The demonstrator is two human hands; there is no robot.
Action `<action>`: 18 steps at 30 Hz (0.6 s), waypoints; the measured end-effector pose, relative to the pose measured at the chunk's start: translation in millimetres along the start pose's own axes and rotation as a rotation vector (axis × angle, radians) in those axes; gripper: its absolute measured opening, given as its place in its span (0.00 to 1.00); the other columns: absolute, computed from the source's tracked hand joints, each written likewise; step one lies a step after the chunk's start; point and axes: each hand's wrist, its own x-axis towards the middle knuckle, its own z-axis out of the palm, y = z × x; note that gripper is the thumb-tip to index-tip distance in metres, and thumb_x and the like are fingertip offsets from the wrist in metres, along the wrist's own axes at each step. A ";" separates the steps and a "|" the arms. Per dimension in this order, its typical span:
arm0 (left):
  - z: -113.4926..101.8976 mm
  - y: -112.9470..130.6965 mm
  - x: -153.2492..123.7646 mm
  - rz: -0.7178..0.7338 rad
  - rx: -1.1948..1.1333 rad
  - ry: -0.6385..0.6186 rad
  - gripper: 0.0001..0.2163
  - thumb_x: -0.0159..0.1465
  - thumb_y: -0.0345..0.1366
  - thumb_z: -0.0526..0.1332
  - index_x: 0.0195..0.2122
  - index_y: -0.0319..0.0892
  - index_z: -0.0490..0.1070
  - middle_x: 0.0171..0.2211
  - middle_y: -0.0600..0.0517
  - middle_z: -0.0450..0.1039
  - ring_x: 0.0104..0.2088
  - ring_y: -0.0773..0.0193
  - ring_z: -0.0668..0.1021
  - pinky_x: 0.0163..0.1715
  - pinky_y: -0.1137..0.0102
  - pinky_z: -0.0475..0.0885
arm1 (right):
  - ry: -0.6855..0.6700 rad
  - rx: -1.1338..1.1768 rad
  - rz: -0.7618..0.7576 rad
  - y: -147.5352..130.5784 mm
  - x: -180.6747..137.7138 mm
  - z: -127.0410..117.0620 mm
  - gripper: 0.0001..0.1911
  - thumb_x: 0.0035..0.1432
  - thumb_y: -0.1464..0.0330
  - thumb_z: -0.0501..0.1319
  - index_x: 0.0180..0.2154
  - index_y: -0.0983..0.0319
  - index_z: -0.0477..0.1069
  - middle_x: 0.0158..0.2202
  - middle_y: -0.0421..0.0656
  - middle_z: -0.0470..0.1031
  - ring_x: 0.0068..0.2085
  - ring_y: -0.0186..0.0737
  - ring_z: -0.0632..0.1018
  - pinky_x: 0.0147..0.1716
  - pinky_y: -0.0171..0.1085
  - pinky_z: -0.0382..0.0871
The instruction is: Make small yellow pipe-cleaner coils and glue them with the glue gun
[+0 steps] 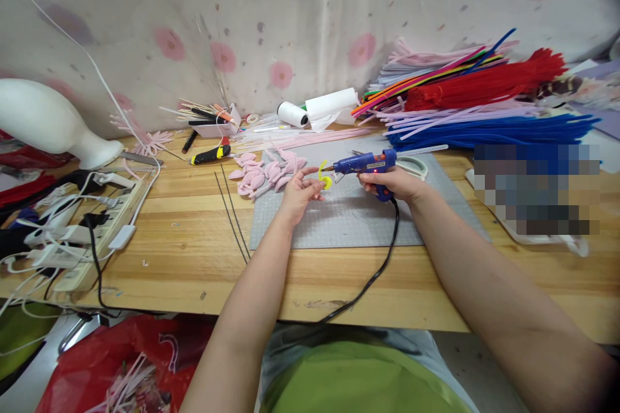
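My right hand [387,182] is closed round the handle of a blue hot glue gun [361,163], its nozzle pointing left and a small red light lit on its body. Between the fingers of my left hand [301,193] is a curled yellow pipe cleaner [326,182], one end rolled into a coil and the other sticking up. The nozzle tip is at the upright yellow end; whether they touch I cannot tell. Both hands are above a grey cutting mat [339,226]. Just left of my left hand lie several pink pipe-cleaner petals [256,175].
Behind the mat are bundles of red [489,80] and blue pipe cleaners [494,132], and a white thread spool [292,114]. A utility knife [210,155] and two dark wires [232,213] lie left. A crowded power strip [106,232] stands far left. The gun's black cord [382,271] crosses the front edge.
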 end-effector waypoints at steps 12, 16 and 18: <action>-1.1 -0.2 0.4 0.013 0.009 -0.014 0.25 0.42 0.38 0.69 0.42 0.41 0.65 0.21 0.60 0.67 0.17 0.77 0.66 0.23 0.74 0.68 | -0.015 -0.060 0.035 0.5 -0.7 -2.1 0.21 0.35 0.54 0.67 0.21 0.64 0.66 0.17 0.38 0.65 0.19 0.28 0.65 0.18 0.31 0.55; -0.6 0.7 0.0 0.018 0.003 -0.004 0.24 0.42 0.37 0.69 0.41 0.41 0.65 0.20 0.60 0.66 0.16 0.78 0.64 0.23 0.74 0.68 | -0.019 -0.080 0.054 -0.4 -1.4 -2.1 0.22 0.35 0.53 0.67 0.20 0.64 0.66 0.17 0.38 0.65 0.19 0.28 0.64 0.18 0.31 0.55; -0.4 1.0 -0.1 0.018 0.002 -0.001 0.24 0.42 0.37 0.69 0.41 0.41 0.65 0.20 0.61 0.65 0.16 0.78 0.63 0.22 0.75 0.68 | -0.022 -0.086 0.059 -0.3 -1.4 -2.0 0.22 0.35 0.53 0.67 0.20 0.64 0.65 0.17 0.38 0.65 0.19 0.28 0.64 0.17 0.31 0.55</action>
